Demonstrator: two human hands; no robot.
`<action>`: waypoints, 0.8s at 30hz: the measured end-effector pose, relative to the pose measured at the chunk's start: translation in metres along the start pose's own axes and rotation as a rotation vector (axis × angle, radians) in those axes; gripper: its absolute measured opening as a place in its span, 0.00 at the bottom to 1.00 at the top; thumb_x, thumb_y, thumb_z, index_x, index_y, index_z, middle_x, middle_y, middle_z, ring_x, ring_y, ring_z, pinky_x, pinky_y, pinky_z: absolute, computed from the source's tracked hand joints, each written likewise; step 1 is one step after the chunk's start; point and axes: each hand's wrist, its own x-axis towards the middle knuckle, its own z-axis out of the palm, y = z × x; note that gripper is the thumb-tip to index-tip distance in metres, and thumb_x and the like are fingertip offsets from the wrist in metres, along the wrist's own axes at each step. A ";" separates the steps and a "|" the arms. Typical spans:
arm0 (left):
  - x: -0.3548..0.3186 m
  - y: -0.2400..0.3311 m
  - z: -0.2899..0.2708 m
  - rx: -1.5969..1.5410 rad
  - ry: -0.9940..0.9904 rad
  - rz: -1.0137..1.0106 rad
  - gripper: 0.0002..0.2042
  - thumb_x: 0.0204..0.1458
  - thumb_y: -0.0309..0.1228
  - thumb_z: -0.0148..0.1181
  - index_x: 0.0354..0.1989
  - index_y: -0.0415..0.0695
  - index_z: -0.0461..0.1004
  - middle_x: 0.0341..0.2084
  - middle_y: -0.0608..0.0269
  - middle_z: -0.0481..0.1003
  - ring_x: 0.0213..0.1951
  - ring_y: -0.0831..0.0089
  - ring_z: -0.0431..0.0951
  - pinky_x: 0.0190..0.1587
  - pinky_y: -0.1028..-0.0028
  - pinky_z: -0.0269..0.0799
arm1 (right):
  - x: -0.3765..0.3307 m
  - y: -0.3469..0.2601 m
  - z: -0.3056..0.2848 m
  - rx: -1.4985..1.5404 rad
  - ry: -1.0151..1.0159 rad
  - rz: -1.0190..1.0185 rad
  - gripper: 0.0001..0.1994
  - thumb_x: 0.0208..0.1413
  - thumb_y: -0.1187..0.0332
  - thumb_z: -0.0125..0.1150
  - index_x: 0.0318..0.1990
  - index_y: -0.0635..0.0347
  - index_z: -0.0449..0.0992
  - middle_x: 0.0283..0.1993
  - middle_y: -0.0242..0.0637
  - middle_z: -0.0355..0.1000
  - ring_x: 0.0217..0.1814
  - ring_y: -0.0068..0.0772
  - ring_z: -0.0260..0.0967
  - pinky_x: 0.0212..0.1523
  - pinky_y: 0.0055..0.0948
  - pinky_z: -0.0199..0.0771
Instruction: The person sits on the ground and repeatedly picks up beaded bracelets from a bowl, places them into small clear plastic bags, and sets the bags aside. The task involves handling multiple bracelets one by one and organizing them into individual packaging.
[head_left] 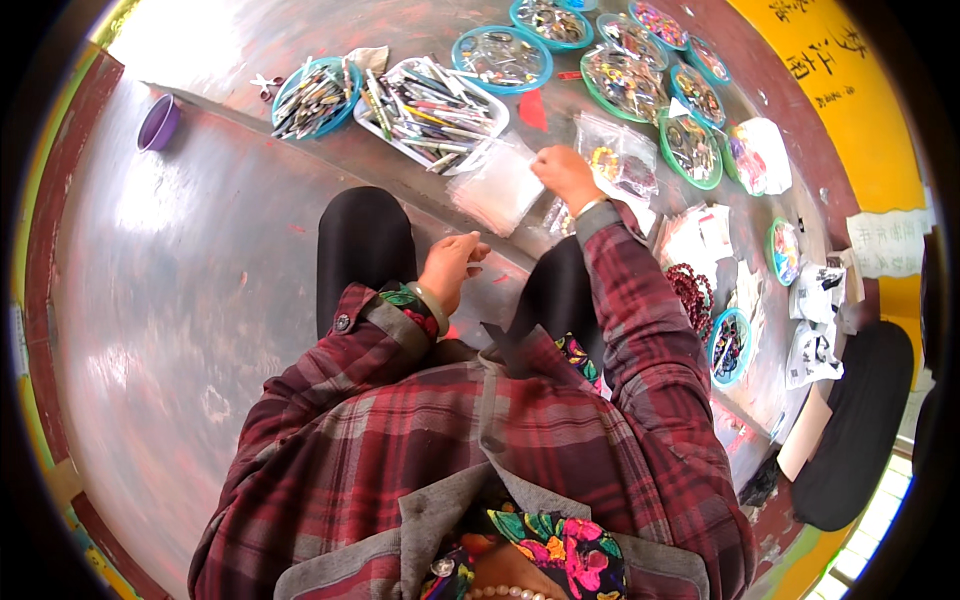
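My right hand [568, 176] reaches forward, its fingers pinched at the right edge of a flat stack of clear plastic bags [493, 192]. The fingertips are small in view, but a bag's edge runs into them. My left hand [452, 268], with a pale bangle at the wrist, hangs over the gap between my knees. Its fingers point right, loosely apart, and hold nothing. Just beyond the bags stands a white basket [501, 113] full of pens. To the right of my right hand are clear bags of beaded pieces [618, 152].
A blue basket of pens [317, 98] and scissors [264, 85] lie at the far left, beyond a purple bowl [158, 124]. Several round baskets of small trinkets, including a blue one [502, 58], fill the far right. Dark red beads [689, 298] lie beside my right arm.
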 end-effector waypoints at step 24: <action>-0.004 -0.001 -0.008 0.059 -0.101 -0.081 0.12 0.55 0.38 0.48 0.29 0.42 0.71 0.31 0.64 0.74 0.36 0.74 0.72 0.38 0.73 0.65 | -0.022 -0.064 0.108 -0.076 -0.108 0.222 0.11 0.49 0.69 0.46 0.27 0.63 0.76 0.31 0.52 0.73 0.36 0.53 0.71 0.38 0.45 0.70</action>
